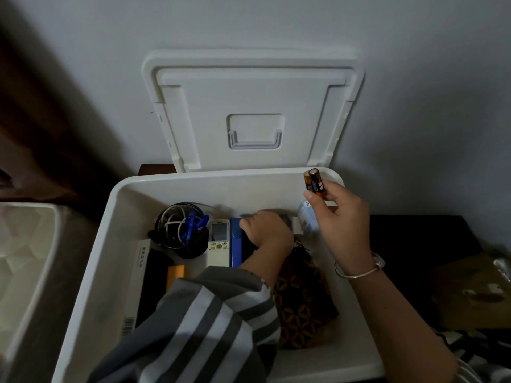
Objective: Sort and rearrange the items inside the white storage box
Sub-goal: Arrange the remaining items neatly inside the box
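The white storage box (116, 230) stands open below me, its lid (251, 106) leaning against the wall behind. My right hand (340, 217) is raised over the box's right side and pinches two black-and-copper batteries (313, 183) upright. My left hand (265, 230) reaches down into the middle of the box, fingers curled on items beside a blue flat object (236, 244); what it grips is hidden. Inside lie a black mesh cup of cables (179, 230), a white remote (219, 241), a long black-and-white carton (141, 283), a brown patterned pouch (301, 297) and a pale blue-white small box (307, 219).
A second white container (27, 272) sits at the left edge. A dark table (414, 244) extends to the right, with a brown cardboard piece (470, 291) and tangled cords (470, 346) on it. A dark curtain hangs at the far left.
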{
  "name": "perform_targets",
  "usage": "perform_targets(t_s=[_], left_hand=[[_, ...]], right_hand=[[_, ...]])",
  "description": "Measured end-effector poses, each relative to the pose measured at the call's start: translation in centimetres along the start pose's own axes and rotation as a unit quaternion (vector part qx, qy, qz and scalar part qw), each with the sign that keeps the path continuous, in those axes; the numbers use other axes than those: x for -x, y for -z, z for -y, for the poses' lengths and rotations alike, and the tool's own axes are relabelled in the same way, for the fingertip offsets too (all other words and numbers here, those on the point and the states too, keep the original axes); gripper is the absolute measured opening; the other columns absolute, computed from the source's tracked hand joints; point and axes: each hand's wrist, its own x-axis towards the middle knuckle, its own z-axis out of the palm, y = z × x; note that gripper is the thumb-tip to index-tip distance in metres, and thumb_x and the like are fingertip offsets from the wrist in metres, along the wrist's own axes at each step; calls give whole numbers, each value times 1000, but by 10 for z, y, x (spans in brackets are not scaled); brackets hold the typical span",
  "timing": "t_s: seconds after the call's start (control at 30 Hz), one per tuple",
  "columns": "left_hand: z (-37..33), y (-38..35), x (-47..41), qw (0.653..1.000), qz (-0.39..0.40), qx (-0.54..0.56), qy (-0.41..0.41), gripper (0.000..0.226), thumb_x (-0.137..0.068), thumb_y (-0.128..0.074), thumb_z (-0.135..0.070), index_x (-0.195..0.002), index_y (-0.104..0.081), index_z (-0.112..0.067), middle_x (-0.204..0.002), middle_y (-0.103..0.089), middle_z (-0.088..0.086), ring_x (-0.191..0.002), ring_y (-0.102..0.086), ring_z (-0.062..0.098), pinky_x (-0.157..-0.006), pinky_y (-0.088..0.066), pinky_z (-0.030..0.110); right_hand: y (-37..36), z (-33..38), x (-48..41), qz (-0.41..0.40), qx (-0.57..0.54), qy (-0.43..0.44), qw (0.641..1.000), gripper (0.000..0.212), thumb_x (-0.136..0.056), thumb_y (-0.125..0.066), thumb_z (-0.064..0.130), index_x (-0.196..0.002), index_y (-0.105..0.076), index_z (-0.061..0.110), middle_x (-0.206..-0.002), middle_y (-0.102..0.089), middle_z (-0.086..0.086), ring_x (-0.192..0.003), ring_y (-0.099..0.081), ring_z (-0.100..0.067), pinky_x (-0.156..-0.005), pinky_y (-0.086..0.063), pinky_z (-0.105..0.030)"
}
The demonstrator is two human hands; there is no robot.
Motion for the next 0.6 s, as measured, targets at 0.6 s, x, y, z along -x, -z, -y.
perform_targets(t_s=[0.6], left_hand=[[19,20,12,965,-90,233,-84,29,-92,-53,-12,-120,-59,-18,-112,-68,5,-99,-64,26,-75,-52,36]], right_hand=[[1,4,0,-26,-14,5,1000,23,-86,-66,14,-109,-69,12,-90,-64,12,-84,-57,7,-66,-43,-1]])
